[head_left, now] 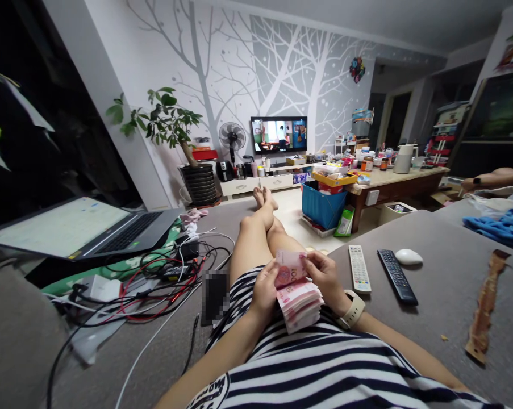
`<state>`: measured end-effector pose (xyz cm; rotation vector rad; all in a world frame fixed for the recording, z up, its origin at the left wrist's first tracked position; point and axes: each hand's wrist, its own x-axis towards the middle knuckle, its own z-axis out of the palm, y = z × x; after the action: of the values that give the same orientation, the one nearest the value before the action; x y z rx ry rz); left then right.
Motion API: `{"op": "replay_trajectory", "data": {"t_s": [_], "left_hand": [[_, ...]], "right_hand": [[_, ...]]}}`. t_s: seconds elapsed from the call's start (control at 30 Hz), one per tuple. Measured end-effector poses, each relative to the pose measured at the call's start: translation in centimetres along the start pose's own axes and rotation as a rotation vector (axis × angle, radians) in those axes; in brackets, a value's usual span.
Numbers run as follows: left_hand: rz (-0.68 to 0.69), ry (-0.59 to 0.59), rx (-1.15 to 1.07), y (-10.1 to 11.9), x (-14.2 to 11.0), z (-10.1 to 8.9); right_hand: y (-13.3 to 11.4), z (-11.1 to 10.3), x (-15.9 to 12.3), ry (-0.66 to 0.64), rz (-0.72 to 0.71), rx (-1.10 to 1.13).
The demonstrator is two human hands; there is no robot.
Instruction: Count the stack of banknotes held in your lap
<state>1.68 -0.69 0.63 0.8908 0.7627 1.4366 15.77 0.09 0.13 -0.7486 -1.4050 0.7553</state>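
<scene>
A thick stack of pink banknotes [301, 307] rests on my lap over a black-and-white striped garment. My left hand [263, 292] grips the stack's left side, fingers curled round it. My right hand [326, 275], with a pale watch on the wrist, pinches one note [288, 266] that is folded up and back from the top of the stack. My bare legs stretch out ahead on the grey sofa.
A white remote [359, 268], a black remote [396, 276] and a white mouse [408, 257] lie on the sofa at my right. An open laptop [75, 227], tangled cables [154, 284] and a dark phone [215, 296] lie at my left. Another person's arm [492, 179] shows at the far right.
</scene>
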Motion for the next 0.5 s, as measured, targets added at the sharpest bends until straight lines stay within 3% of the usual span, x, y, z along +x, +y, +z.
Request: {"op": "replay_trajectory", "data": {"t_s": [0.4,0.5], "left_hand": [[0.008,-0.095,0.002,-0.06,-0.58,-0.23],[0.046,-0.066,-0.021,0.18,-0.8,0.01]], "right_hand": [[-0.2,-0.22,-0.02,-0.01,-0.014,-0.007],[-0.66,-0.34,-0.11,-0.007,-0.039,-0.032]]}}
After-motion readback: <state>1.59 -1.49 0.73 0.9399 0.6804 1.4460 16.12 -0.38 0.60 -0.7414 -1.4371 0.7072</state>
